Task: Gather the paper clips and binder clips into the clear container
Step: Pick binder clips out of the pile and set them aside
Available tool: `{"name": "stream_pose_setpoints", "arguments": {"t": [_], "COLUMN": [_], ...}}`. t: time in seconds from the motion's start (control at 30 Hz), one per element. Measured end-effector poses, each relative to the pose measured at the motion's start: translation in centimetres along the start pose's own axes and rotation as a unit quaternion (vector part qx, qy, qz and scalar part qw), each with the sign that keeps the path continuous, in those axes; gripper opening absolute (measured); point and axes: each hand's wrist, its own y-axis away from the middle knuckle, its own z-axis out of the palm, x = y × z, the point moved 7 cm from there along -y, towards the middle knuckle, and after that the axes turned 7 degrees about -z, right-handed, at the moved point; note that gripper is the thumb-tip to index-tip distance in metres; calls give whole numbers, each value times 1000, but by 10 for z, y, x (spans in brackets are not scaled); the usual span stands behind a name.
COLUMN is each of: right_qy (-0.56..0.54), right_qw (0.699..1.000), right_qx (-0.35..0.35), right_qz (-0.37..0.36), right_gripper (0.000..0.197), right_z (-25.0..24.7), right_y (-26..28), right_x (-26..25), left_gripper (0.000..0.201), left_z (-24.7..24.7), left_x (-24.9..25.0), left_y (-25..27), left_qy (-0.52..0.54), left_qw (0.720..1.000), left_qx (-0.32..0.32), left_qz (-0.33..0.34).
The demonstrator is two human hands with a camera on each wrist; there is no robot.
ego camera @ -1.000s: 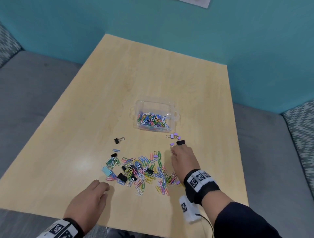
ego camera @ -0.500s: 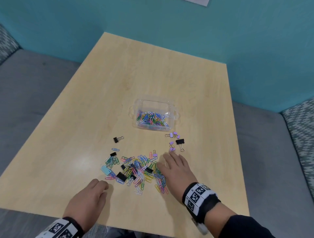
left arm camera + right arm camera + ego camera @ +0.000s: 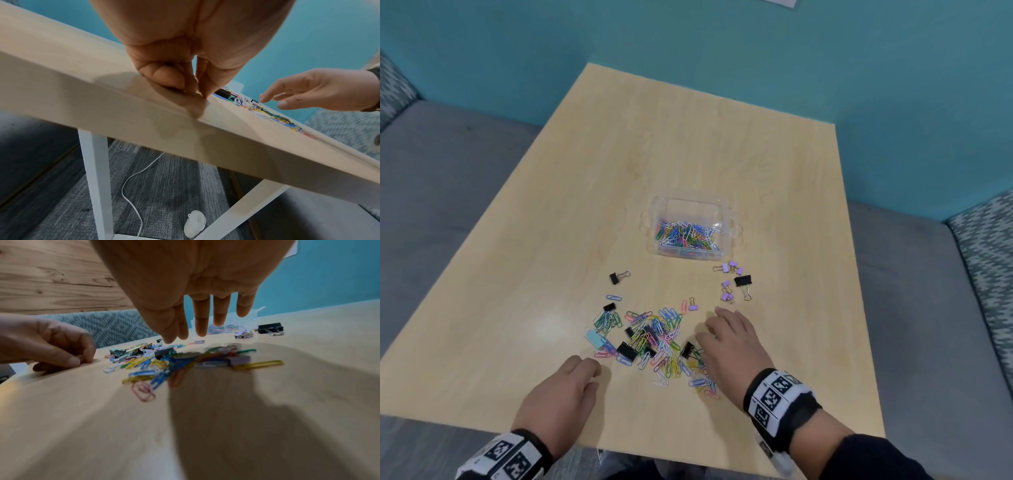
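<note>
A clear container (image 3: 690, 205) stands mid-table, holding several coloured paper clips. Nearer me lies a pile of coloured paper clips (image 3: 654, 342) (image 3: 164, 366) mixed with black binder clips. A lone black binder clip (image 3: 618, 276) lies left of the container. Purple binder clips (image 3: 729, 281) and a black one (image 3: 743, 281) (image 3: 270, 328) lie to its right. My right hand (image 3: 732, 342) (image 3: 197, 318) hovers just over the pile's right side, fingers straight, holding nothing. My left hand (image 3: 561, 390) (image 3: 185, 78) rests loosely curled on the table near the front edge, left of the pile, holding nothing.
The wooden table (image 3: 688, 144) is ringed by grey bench seating (image 3: 448, 171) and a teal wall (image 3: 722, 41). A light blue clip (image 3: 594, 338) lies at the pile's left edge. A white cable (image 3: 133, 178) runs over the carpet under the table.
My right hand has drawn back from the purple and black binder clips by the container and now spreads over the pile's right side. The left hand has stayed put.
</note>
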Motion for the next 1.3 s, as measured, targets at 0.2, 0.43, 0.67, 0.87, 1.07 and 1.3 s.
{"name": "stream_pose_setpoints", "arguments": {"t": [0.2, 0.43, 0.67, 0.87, 1.07, 1.3], "right_qy": [-3, -21, -324, -502, -513, -488], "right_qw": [1000, 998, 912, 751, 676, 682], "right_qx": [-27, -46, -13, 88, 80, 165], "right_qz": [-10, 47, 251, 419, 522, 520], "right_gripper": [26, 12, 23, 16, 13, 10], "right_z": [7, 4, 3, 2, 27, 4], "right_y": [-22, -34, -25, -2, 19, 26], "right_x": [-21, -22, 24, 66, 106, 118], "left_gripper": [24, 26, 27, 25, 25, 27], "left_z": [0, 0, 2, 2, 1, 2], "left_x": [0, 0, -3, -4, -2, -2], "left_y": [2, 2, 1, 0, 1, 1], "left_qy": [-2, 8, 11, 8, 7, 4], "left_qw": [1000, 1000, 1000, 1000, 1000, 1000], "left_qx": [-4, 1, 4, 6, 8, 8], "left_qz": [6, 12, 16, 16, 10, 6]}}
